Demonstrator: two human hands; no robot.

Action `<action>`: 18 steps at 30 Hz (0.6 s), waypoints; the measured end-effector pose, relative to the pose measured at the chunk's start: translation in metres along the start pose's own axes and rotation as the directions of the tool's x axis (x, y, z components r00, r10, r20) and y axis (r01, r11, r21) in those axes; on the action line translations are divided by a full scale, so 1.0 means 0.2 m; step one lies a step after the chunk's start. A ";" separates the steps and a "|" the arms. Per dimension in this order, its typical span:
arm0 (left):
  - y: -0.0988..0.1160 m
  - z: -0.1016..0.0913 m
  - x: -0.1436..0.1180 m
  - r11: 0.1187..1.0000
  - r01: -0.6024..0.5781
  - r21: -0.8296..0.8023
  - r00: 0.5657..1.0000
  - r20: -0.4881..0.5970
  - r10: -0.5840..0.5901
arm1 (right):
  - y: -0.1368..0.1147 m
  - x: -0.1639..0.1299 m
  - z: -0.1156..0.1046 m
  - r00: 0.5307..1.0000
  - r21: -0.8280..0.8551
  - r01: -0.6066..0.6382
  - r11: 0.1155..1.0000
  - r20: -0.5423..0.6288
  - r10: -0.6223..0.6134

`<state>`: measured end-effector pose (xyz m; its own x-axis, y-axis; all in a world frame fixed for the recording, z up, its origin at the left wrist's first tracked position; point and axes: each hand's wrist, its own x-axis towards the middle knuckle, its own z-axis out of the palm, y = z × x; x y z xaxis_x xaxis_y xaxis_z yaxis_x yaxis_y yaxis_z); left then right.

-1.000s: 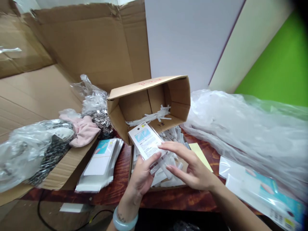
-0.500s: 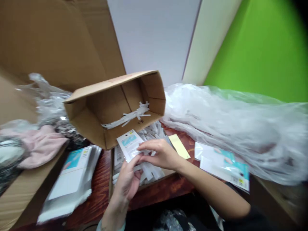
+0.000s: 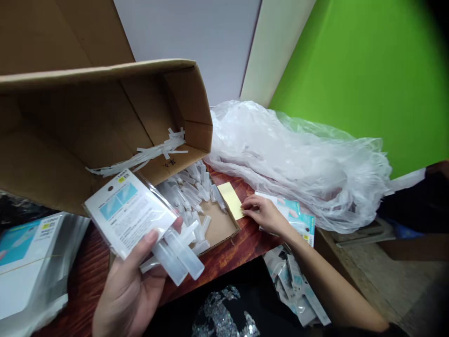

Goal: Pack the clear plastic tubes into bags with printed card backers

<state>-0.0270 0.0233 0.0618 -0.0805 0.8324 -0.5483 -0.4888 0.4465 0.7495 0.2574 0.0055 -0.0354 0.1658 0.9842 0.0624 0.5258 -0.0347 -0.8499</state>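
My left hand [image 3: 135, 281] grips a clear packet with a white and blue printed card [image 3: 131, 210]. Several translucent plastic tubes [image 3: 178, 255] stick out at its lower end, over my fingers. My right hand [image 3: 264, 214] is at the right edge of a yellow paper sheet [image 3: 229, 199], its thumb and fingertips pinched at that edge. Between the hands, a shallow cardboard tray [image 3: 220, 227] holds many small translucent bottles with pointed tips [image 3: 185, 192]. Just beyond my right hand lie flat card packets [image 3: 296, 215], partly hidden by it.
A large cardboard box [image 3: 101, 121] lies tipped toward me behind the tray, with white strips inside. A banded stack of card packets [image 3: 28, 262] is at left. Crumpled clear plastic [image 3: 298, 159] covers the back right. More packets [image 3: 294, 285] lie below the table edge.
My hands have separated. The left has brought the card packet nearer, with tubes now showing at its end; the right has moved right to the yellow sheet. The view has shifted.
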 end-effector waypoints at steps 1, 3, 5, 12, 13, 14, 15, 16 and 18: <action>0.02 0.01 -0.01 1.000 0.019 -0.020 0.999 -0.042 -0.020 | 0.03 -0.02 0.01 1.000 -0.025 -0.012 1.000 -0.009 0.012; 0.06 0.04 -0.02 0.997 0.047 -0.064 0.992 -0.116 -0.054 | 0.05 -0.06 0.03 0.999 -0.058 -0.031 0.998 -0.045 0.028; 0.08 0.05 -0.03 0.995 0.057 -0.086 0.982 -0.172 -0.072 | 0.06 -0.09 0.04 0.996 -0.075 -0.037 0.997 -0.079 0.031; 0.05 -0.03 -0.02 0.997 -0.059 -0.046 0.995 -0.079 0.056 | 0.09 -0.08 0.04 0.995 -0.081 -0.037 0.996 -0.096 0.029; 0.05 -0.04 -0.01 0.997 -0.061 -0.041 0.996 -0.069 0.058 | 0.09 -0.08 0.04 0.995 -0.082 -0.040 0.996 -0.095 0.032; 0.04 -0.05 -0.01 0.998 -0.060 -0.035 0.997 -0.059 0.058 | 0.09 -0.08 0.04 0.995 -0.085 -0.042 0.995 -0.094 0.034; 0.04 -0.06 -0.02 0.998 -0.061 -0.024 0.997 -0.045 0.060 | 0.09 -0.07 0.04 0.995 -0.088 -0.045 0.995 -0.091 0.037; 0.05 -0.06 -0.02 0.998 -0.067 -0.007 0.997 -0.035 0.067 | 0.09 -0.07 0.03 0.996 -0.093 -0.046 0.995 -0.087 0.038; 0.05 -0.07 -0.02 0.996 -0.085 0.038 0.996 -0.012 0.085 | 0.08 -0.07 0.03 0.997 -0.104 -0.044 0.994 -0.074 0.037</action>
<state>-0.0437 0.0206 0.0661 -0.1321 0.8635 -0.4868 -0.4465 0.3867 0.8069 0.2586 -0.0074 -0.0536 0.2460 0.9668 0.0695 0.6015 -0.0961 -0.7930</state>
